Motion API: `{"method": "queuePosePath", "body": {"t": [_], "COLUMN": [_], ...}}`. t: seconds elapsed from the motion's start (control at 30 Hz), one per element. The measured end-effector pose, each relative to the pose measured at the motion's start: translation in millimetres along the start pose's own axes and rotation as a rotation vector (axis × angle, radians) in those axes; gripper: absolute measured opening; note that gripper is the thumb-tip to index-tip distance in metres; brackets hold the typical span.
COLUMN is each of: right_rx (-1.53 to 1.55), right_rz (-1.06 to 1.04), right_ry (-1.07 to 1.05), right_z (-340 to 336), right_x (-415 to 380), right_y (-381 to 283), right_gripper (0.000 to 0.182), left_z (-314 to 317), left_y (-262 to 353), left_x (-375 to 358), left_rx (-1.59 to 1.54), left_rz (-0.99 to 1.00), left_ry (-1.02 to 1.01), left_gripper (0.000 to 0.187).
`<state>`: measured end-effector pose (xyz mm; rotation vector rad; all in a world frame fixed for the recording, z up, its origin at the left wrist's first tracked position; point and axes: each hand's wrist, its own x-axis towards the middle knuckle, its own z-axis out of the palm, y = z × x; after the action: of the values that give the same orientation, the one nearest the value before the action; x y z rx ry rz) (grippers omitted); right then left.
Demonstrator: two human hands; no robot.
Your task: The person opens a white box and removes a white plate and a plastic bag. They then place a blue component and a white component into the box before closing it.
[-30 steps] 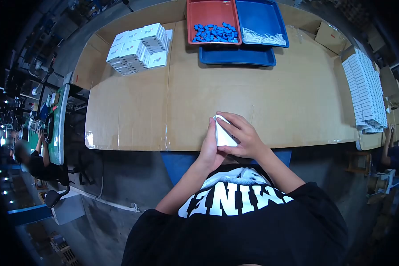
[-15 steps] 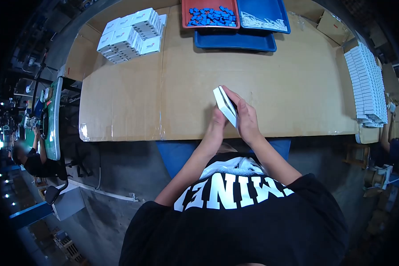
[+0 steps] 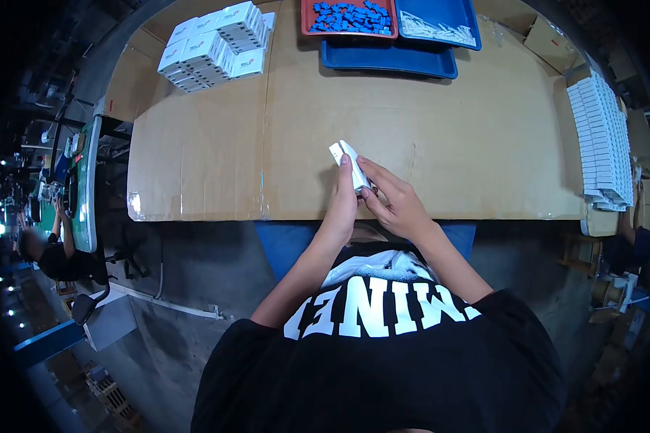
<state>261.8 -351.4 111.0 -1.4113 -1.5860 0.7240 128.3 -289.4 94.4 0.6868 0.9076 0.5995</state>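
Between my two hands, above the front part of the cardboard-covered table (image 3: 325, 123), is a small white box-shaped piece (image 3: 352, 164). It is tilted, and a lengthwise gap or seam shows near its upper end. My left hand (image 3: 344, 196) grips its left side, the thumb lying along the face. From the right, my right hand (image 3: 401, 207) closes on it with thumb and fingers at its right edge and lower end. The fingers partly cover the piece, so its exact kind does not show.
White printed boxes (image 3: 211, 52) are stacked at the back left. A red tray (image 3: 307, 29) holds blue parts; a blue tray (image 3: 472, 37) holds white parts. Another blue tray (image 3: 383, 66) lies in front. White pieces (image 3: 601, 141) form rows at right. A person (image 3: 58, 249) sits far left.
The white piece has turned in my hands and shifted slightly left. My left thumb now lies along its face. My right fingers have moved from its far side to its right edge and lower end.
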Motion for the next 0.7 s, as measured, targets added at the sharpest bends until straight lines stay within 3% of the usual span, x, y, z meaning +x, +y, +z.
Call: {"method": "queuePosePath", "body": {"t": [0.1, 0.2, 0.5, 0.7], "right_rx": [-0.05, -0.127, -0.218, -0.202], "right_rz": [-0.035, -0.105, -0.168, -0.08], "right_ry": [0.055, 0.088, 0.127, 0.101], "right_z": [7.7, 11.6, 16.2, 16.1], "right_x": [-5.9, -9.2, -12.2, -8.8], "right_y": [8.7, 18.6, 23.5, 13.0], "right_gripper": [0.047, 0.046, 0.042, 0.037], "left_z": [5.5, 10.8, -2.0, -0.4], "left_y": [-4.9, -5.8, -14.1, -7.4], "left_x": [1.7, -1.9, 4.4, 1.9], "left_rx": [0.11, 0.107, 0.109, 0.028], "left_rz": [0.071, 0.083, 0.053, 0.017], "left_ry": [0.093, 0.161, 0.096, 0.071], "left_gripper": [0.061, 0.059, 0.059, 0.058]}}
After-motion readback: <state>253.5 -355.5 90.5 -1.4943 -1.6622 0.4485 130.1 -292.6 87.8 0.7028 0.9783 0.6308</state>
